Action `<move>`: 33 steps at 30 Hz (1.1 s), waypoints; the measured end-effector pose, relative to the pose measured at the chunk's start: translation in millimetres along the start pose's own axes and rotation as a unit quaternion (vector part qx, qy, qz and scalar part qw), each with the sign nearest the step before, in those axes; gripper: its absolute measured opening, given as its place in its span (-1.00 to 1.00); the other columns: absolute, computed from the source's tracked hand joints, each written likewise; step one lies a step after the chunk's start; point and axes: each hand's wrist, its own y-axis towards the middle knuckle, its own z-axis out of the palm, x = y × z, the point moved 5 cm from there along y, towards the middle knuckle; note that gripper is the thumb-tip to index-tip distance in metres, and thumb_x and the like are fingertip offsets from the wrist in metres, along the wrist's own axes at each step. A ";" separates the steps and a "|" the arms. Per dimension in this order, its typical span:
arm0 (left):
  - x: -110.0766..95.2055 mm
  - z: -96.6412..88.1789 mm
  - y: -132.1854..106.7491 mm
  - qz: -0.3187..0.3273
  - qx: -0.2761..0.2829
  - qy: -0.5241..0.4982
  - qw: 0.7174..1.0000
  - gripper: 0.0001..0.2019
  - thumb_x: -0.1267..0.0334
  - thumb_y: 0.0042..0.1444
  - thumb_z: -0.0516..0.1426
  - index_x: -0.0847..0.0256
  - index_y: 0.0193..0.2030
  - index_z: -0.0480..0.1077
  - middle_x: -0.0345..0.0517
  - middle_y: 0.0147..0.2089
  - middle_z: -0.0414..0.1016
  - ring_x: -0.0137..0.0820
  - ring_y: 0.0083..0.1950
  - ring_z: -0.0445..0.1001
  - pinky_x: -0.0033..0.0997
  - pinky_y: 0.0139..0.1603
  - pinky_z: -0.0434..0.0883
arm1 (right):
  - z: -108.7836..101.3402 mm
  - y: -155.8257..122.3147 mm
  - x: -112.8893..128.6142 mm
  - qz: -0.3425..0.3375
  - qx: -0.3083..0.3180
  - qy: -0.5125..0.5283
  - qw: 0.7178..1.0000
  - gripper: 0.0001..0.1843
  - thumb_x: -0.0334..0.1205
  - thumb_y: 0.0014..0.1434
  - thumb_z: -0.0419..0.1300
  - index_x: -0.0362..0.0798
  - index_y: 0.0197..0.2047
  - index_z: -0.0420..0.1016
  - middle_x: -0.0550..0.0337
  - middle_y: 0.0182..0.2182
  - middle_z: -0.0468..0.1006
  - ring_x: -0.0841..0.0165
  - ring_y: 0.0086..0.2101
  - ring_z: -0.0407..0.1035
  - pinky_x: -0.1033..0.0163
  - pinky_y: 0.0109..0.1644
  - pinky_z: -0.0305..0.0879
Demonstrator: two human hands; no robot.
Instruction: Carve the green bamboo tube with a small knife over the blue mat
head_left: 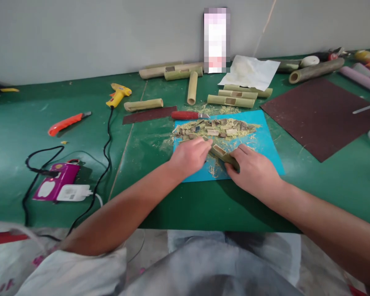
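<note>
Both hands work over a blue mat [265, 142] on the green table. My right hand [254, 170] is closed around a short green bamboo piece [223, 154] with a cut notch, lying on the mat. My left hand [189, 156] rests on the piece's far end, fingers curled; what they pinch is hidden. A heap of small cut bamboo chips and shavings [216, 127] covers the mat's far half. A red-handled knife [189, 115] lies just beyond the mat.
Several bamboo tubes [231, 100] lie at the back, near a white paper sheet [251, 70]. Dark sandpaper sheets [322, 113] sit right and centre. On the left are a yellow glue gun [119, 93], an orange utility knife [68, 122], a purple power strip [57, 186] and black cables.
</note>
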 end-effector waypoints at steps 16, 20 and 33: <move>-4.3 -1.1 0.4 -0.011 0.018 -0.003 1.000 -0.67 0.24 0.43 -0.03 0.30 0.02 0.54 -0.02 -0.28 0.59 -0.40 -0.31 0.55 -0.46 -0.28 0.49 | 0.0 -1.0 2.2 -0.001 -0.010 -0.023 1.000 -0.79 -0.19 0.24 0.08 -0.11 -0.28 0.49 0.02 -0.29 0.51 0.30 -0.36 0.34 0.19 -0.42 -0.01; -2.8 -1.7 -0.9 -0.023 0.011 0.010 1.000 -0.67 0.24 0.42 -0.02 0.31 -0.03 0.55 -0.01 -0.29 0.59 -0.39 -0.31 0.55 -0.45 -0.27 0.50 | -1.9 -1.7 3.6 -0.006 -0.016 -0.036 0.999 -0.77 -0.19 0.25 0.07 -0.11 -0.27 0.50 0.02 -0.28 0.52 0.29 -0.36 0.35 0.19 -0.40 0.00; 1.3 -2.4 -2.2 -0.029 0.000 0.004 1.000 -0.64 0.23 0.43 -0.05 0.32 -0.01 0.55 0.01 -0.28 0.57 -0.37 -0.30 0.55 -0.42 -0.27 0.49 | -2.0 -2.8 4.0 -0.015 -0.020 -0.057 0.998 -0.74 -0.17 0.28 0.05 -0.11 -0.28 0.51 0.03 -0.30 0.52 0.29 -0.36 0.38 0.19 -0.40 -0.02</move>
